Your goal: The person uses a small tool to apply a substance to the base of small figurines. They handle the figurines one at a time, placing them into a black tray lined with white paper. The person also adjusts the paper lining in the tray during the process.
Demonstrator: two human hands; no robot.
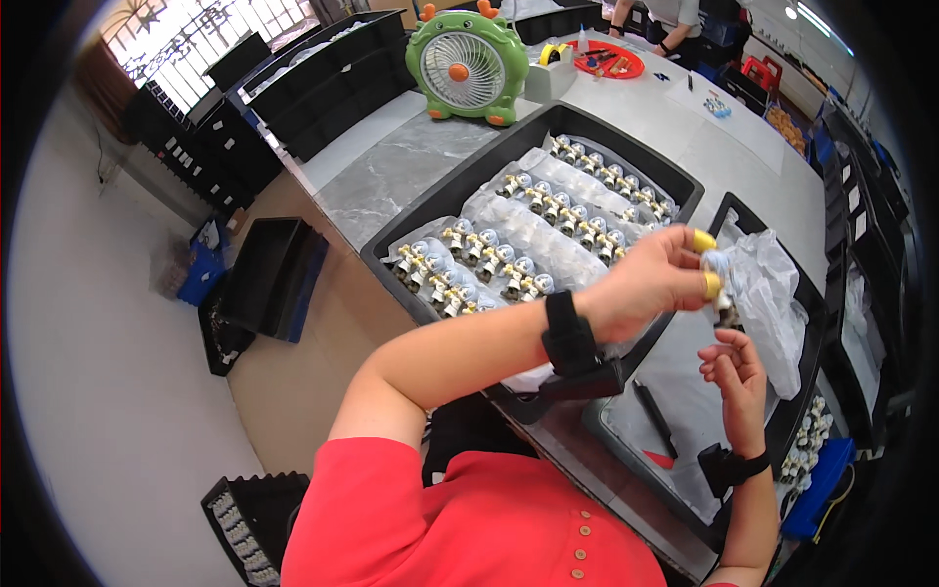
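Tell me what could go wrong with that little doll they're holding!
The blue-haired figurine might slip, because the left hand seems to pinch it only between yellow-covered fingertips. The left forearm also stretches over the black tray, so it could bump the rows of figurines lying there.

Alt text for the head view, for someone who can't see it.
The yellow-capped fingers of a person's left hand pinch a small blue-topped figurine, the half-curled right hand just below. Beside them, a black tray holds rows of similar figurines; a green fan stands beyond.
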